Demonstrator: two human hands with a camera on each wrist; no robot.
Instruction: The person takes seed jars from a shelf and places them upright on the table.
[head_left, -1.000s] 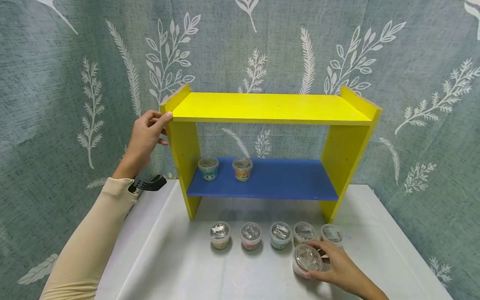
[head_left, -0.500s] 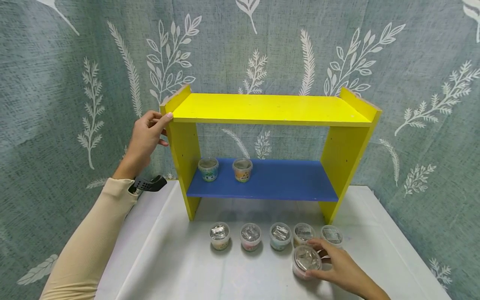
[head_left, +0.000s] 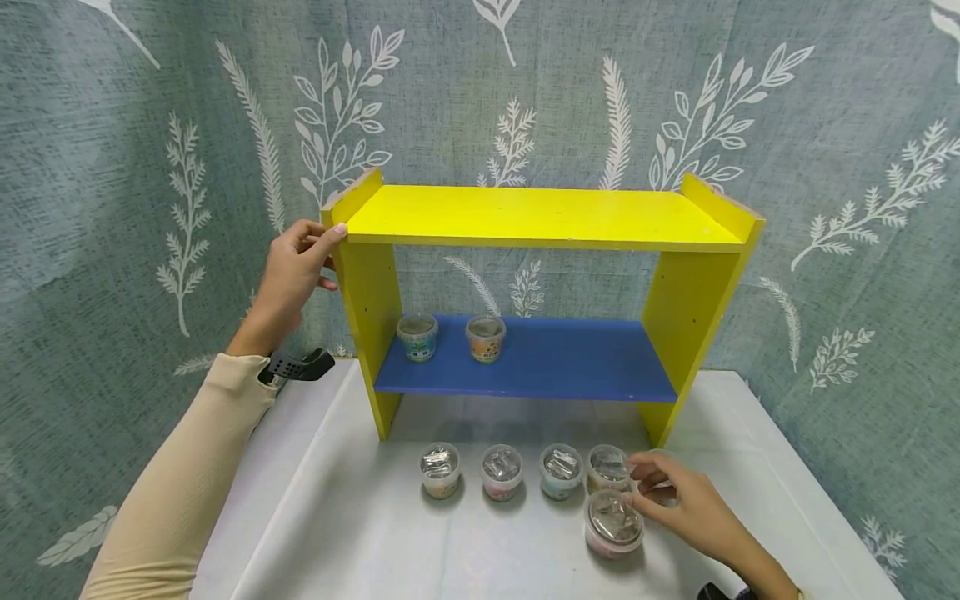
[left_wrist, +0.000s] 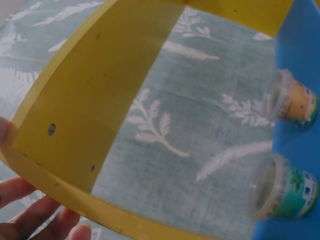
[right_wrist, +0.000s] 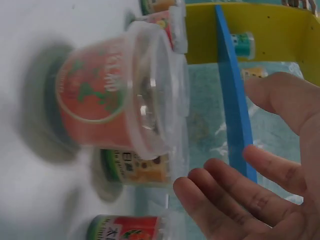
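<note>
My left hand [head_left: 291,271] grips the upper left corner of a yellow shelf unit [head_left: 540,215], thumb on the front edge and fingers behind the side panel. Just right of a lidded plastic tub with a red label [right_wrist: 95,95] is my right hand [head_left: 693,508], fingers relaxed and holding nothing. In the right wrist view, a gap shows between that hand and the tub. The tub stands upright on the table, in front of a row of similar tubs; a yellow-labelled tub [head_left: 608,467] is right behind it. My right hand mostly covers the row's rightmost tub.
On the blue middle board [head_left: 577,358] stand a green-labelled tub [head_left: 417,337] and an orange-labelled tub [head_left: 486,339], both at the left. More tubs, including a pink one [head_left: 502,472], line the white table [head_left: 375,533] before the shelf. Patterned cloth [head_left: 562,100] hangs behind.
My right hand has let go of the front tub and moved slightly up and right off it. The tub stays where it was. My left hand keeps its grip on the shelf unit.
</note>
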